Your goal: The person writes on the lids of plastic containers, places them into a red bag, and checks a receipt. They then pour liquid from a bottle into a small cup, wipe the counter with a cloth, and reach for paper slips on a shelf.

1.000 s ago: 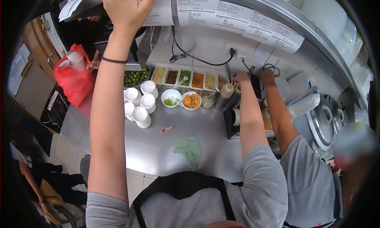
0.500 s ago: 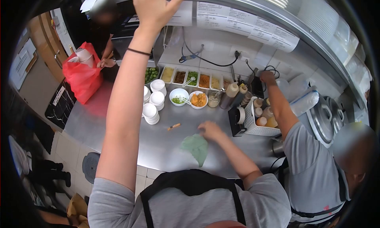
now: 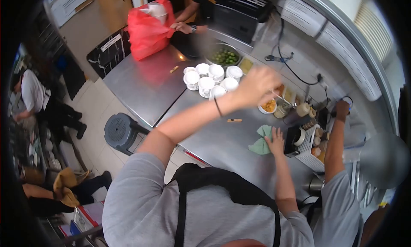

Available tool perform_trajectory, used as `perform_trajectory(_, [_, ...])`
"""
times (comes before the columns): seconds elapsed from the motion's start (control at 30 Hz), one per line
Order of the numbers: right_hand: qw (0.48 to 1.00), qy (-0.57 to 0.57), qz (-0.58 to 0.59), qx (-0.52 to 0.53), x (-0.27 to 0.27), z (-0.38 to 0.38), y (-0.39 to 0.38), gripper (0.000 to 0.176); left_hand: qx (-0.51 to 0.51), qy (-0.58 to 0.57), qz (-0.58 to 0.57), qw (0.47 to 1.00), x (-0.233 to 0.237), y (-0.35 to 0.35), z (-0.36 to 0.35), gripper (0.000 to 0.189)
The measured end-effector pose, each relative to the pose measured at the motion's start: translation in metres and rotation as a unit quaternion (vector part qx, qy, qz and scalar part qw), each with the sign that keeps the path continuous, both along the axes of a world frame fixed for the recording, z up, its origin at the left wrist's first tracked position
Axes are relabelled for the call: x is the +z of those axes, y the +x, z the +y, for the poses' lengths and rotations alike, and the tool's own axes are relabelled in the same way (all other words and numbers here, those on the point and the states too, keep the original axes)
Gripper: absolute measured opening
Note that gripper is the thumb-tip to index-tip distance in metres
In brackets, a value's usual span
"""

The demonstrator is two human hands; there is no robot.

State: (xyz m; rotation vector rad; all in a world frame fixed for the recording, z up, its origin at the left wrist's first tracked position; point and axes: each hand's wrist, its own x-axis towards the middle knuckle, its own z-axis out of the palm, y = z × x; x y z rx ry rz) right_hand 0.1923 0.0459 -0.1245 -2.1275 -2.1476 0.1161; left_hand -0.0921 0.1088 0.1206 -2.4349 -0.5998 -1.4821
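Note:
My left hand (image 3: 259, 87) is raised over the counter near the condiment containers, its fingers smeared by motion. A thin spoon (image 3: 284, 99) shows beside its fingertips; whether the hand holds it is unclear. My right hand (image 3: 276, 140) lies with spread fingers at the edge of a crumpled green cloth (image 3: 260, 145). Near my left forearm stand stacks of white lidded cups (image 3: 206, 85). A bowl of orange food (image 3: 268, 106) sits below my left hand, next to a jar (image 3: 281, 111). A small brown-wrapped item (image 3: 234, 120) lies left of the cloth.
A person's hand (image 3: 183, 27) touches a red bag (image 3: 150, 30) at the back left. At right, a co-worker's hand (image 3: 341, 109) reaches past a white basket of bottles (image 3: 311, 155). A grey stool (image 3: 121, 131) stands beside the steel counter (image 3: 141, 90). A bowl holds green limes (image 3: 225, 57).
The view has turned left. My left hand has come down from the overhead shelf toward the containers. My right hand has spread over the cloth's edge, and the cloth's shape has changed.

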Motion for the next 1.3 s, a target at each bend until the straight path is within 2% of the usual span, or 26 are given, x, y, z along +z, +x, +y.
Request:
perform_trajectory(0.03, [1.0, 0.0, -0.004, 0.011, -0.017, 0.0, -0.01, 0.076, 0.008, -0.107, 0.04, 0.993, -0.048, -0.004, -0.007, 0.03])
perform_trajectory(0.1, [0.997, 0.056, -0.062, -0.001, -0.048, -0.005, -0.042, 0.073, 0.032, -0.252, 0.132, 0.958, -0.138, -0.011, -0.015, 0.029])
perform_trajectory(0.17, [0.994, 0.064, -0.045, 0.08, -0.037, -0.027, -0.089, 0.065, 0.062, -0.225, 0.13, 0.964, -0.211, -0.02, -0.02, 0.025])
perform_trajectory(0.2, [0.987, 0.07, -0.039, 0.136, -0.035, -0.044, -0.11, 0.064, 0.067, -0.232, 0.125, 0.962, -0.23, -0.024, -0.024, 0.025])
perform_trajectory(0.27, [0.973, 0.05, -0.015, 0.225, -0.021, -0.081, -0.147, 0.061, 0.132, -0.172, 0.109, 0.97, -0.256, -0.031, -0.027, 0.021])
perform_trajectory(0.3, [0.965, 0.024, 0.002, 0.26, -0.013, -0.096, -0.156, 0.06, 0.139, -0.175, 0.105, 0.969, -0.265, -0.034, -0.028, 0.021])
perform_trajectory(0.33, [0.963, 0.024, 0.001, 0.268, -0.009, -0.103, -0.152, 0.06, 0.112, -0.232, 0.136, 0.957, -0.272, -0.041, -0.027, 0.021])
perform_trajectory(0.37, [0.963, -0.006, 0.006, 0.268, -0.008, -0.107, -0.145, 0.06, 0.084, -0.287, 0.168, 0.939, -0.276, -0.05, -0.025, 0.021])
perform_trajectory(0.4, [0.963, -0.036, 0.012, 0.267, -0.009, -0.104, -0.14, 0.059, 0.091, -0.288, 0.169, 0.938, -0.277, -0.059, -0.026, 0.021])
perform_trajectory(0.47, [0.985, 0.025, -0.054, 0.161, -0.011, -0.083, -0.113, 0.06, 0.088, -0.288, 0.172, 0.938, -0.28, -0.071, -0.033, 0.023])
perform_trajectory(0.53, [0.986, 0.123, -0.107, 0.028, -0.03, -0.055, -0.078, 0.063, 0.091, -0.287, 0.152, 0.941, -0.286, -0.084, -0.047, 0.022])
perform_trajectory(0.57, [0.986, 0.127, -0.105, 0.032, -0.036, -0.039, -0.066, 0.063, 0.092, -0.28, 0.132, 0.946, -0.287, -0.093, -0.054, 0.022])
perform_trajectory(0.63, [0.978, 0.148, -0.123, -0.077, -0.044, -0.005, -0.055, 0.067, 0.141, -0.305, 0.119, 0.934, -0.268, -0.11, -0.089, 0.024])
perform_trajectory(0.67, [0.978, 0.154, -0.119, -0.07, -0.046, 0.009, -0.062, 0.067, 0.15, -0.3, 0.118, 0.935, -0.271, -0.118, -0.103, 0.024])
perform_trajectory(0.73, [0.997, 0.069, -0.036, -0.003, -0.044, 0.03, -0.086, 0.072, 0.164, -0.367, -0.003, 0.916, -0.275, -0.129, -0.127, 0.029])
perform_trajectory(0.77, [0.994, 0.096, -0.037, 0.045, -0.043, 0.035, -0.104, 0.075, 0.172, -0.365, -0.006, 0.915, -0.273, -0.132, -0.131, 0.029])
perform_trajectory(0.83, [0.984, 0.09, -0.013, 0.153, -0.03, 0.038, -0.145, 0.076, 0.233, -0.423, -0.112, 0.869, -0.265, -0.134, -0.143, 0.031])
perform_trajectory(0.97, [0.942, 0.084, 0.023, 0.325, -0.03, 0.013, -0.215, 0.075, 0.216, -0.384, -0.077, 0.894, -0.223, -0.111, -0.118, 0.03])
perform_trajectory(1.03, [0.922, 0.084, 0.062, 0.372, -0.032, -0.015, -0.244, 0.066, 0.195, -0.372, -0.073, 0.904, -0.208, -0.093, -0.089, 0.027])
perform_trajectory(1.1, [0.89, -0.085, 0.209, 0.396, -0.014, -0.04, -0.272, 0.049, 0.188, -0.373, -0.078, 0.905, -0.199, -0.079, -0.071, 0.024])
perform_trajectory(1.13, [0.888, -0.085, 0.21, 0.4, -0.022, -0.051, -0.28, 0.049, 0.192, -0.354, -0.092, 0.911, -0.195, -0.073, -0.066, 0.024])
perform_trajectory(1.2, [0.808, 0.009, 0.259, 0.528, -0.038, -0.072, -0.286, 0.035, 0.202, -0.336, -0.108, 0.914, -0.192, -0.074, -0.07, 0.023])
perform_trajectory(1.23, [0.806, 0.006, 0.261, 0.532, -0.041, -0.076, -0.288, 0.035, 0.21, -0.343, -0.111, 0.909, -0.193, -0.081, -0.081, 0.025])
perform_trajectory(1.3, [0.758, -0.157, 0.222, 0.592, -0.03, -0.088, -0.289, 0.025, 0.239, -0.364, -0.137, 0.89, -0.193, -0.101, -0.117, 0.027])
